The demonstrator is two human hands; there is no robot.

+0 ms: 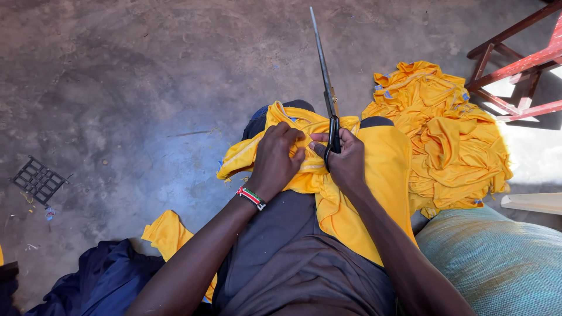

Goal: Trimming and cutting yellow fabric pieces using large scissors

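Head view: the left hand (274,161) is pinching the yellow garment (328,175) taut on the lap, fingers closed, so the right hand (345,161), gripping long scissors (328,88), is meeting steady cloth.

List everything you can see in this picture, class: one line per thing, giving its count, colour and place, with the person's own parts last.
Garment: one, yellow, spread over the person's lap, bunched under both hands.
Scissors: one pair, dark metal, blades pointing up and away from the lap.
Pile of garments: one heap, yellow, on the floor to the right.
Cloth piece: one, yellow, on the floor at lower left.
Dark cloth: one, navy, bottom left.
Grid: one, black, on the floor at left.
Wooden frame: one, red, top right.
Sack: one, woven, greenish, bottom right.
Floor: grey concrete.
Wristband: one, beaded, on the left wrist.
Left hand: pinching the garment.
Right hand: holding the scissors' handles.
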